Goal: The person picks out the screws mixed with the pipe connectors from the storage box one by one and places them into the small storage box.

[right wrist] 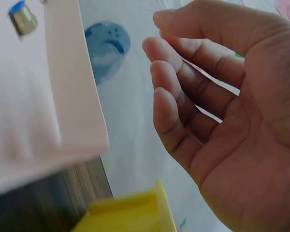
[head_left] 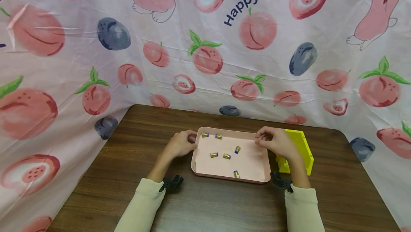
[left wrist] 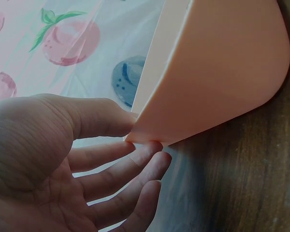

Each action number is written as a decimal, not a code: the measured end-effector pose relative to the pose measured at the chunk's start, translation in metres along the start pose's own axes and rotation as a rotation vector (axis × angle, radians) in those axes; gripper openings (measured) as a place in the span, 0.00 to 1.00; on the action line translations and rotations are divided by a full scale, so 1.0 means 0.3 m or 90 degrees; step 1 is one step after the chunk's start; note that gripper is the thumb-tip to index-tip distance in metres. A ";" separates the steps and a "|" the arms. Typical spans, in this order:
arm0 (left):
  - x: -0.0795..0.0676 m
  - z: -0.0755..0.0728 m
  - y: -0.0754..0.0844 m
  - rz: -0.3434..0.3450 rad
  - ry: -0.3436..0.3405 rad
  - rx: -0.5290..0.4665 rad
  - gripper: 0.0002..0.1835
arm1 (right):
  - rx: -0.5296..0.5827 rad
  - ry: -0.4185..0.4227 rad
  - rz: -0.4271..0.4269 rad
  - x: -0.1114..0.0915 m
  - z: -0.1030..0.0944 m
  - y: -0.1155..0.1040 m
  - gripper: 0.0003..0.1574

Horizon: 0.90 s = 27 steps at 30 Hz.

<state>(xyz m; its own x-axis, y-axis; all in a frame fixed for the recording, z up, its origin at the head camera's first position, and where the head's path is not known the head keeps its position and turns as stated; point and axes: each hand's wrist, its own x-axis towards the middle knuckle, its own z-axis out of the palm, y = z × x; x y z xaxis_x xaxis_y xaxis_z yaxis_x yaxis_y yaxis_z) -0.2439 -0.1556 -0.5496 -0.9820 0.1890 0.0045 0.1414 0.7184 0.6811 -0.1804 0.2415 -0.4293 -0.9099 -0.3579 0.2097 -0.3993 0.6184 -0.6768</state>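
Observation:
A shallow pale pink tray (head_left: 207,166) lies on the table with several small brass push-in fittings (head_left: 227,156) with blue collars scattered in it. My left hand (head_left: 181,143) pinches the tray's left end; in the left wrist view the thumb (left wrist: 104,117) is at the rim and the fingertips are against the outer wall. Over the tray's right end hovers my right hand (head_left: 277,142), its fingers loosely bent and nothing between them. The right wrist view has this hand (right wrist: 222,92) apart from the tray wall, with one fitting (right wrist: 23,20) at the upper left.
Beside the tray's right end stands a yellow plastic box-like holder (head_left: 303,146), partly hidden behind the right hand and forearm. The dark wood table (head_left: 205,203) meets a fruit-print cloth (head_left: 179,53) at its back and sides. Black wrist mounts (head_left: 173,182) sit on both wrists.

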 end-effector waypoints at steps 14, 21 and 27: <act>-0.003 -0.003 0.004 0.012 0.001 -0.003 0.27 | -0.004 -0.078 -0.096 0.113 0.101 -0.061 0.07; -0.093 -0.069 0.120 0.031 0.007 0.001 0.25 | 0.011 -0.137 -0.112 0.172 0.132 -0.090 0.10; -0.076 -0.055 0.088 0.039 0.007 0.000 0.25 | 0.028 -0.176 -0.131 0.218 0.171 -0.114 0.10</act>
<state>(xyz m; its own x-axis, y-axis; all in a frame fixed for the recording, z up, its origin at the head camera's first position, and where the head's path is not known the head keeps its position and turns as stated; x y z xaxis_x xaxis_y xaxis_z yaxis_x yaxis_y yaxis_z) -0.2197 -0.1520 -0.5198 -0.9728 0.2254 0.0540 0.2012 0.7055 0.6795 -0.2205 0.1610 -0.4287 -0.7433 -0.6518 0.1506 -0.5611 0.4849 -0.6709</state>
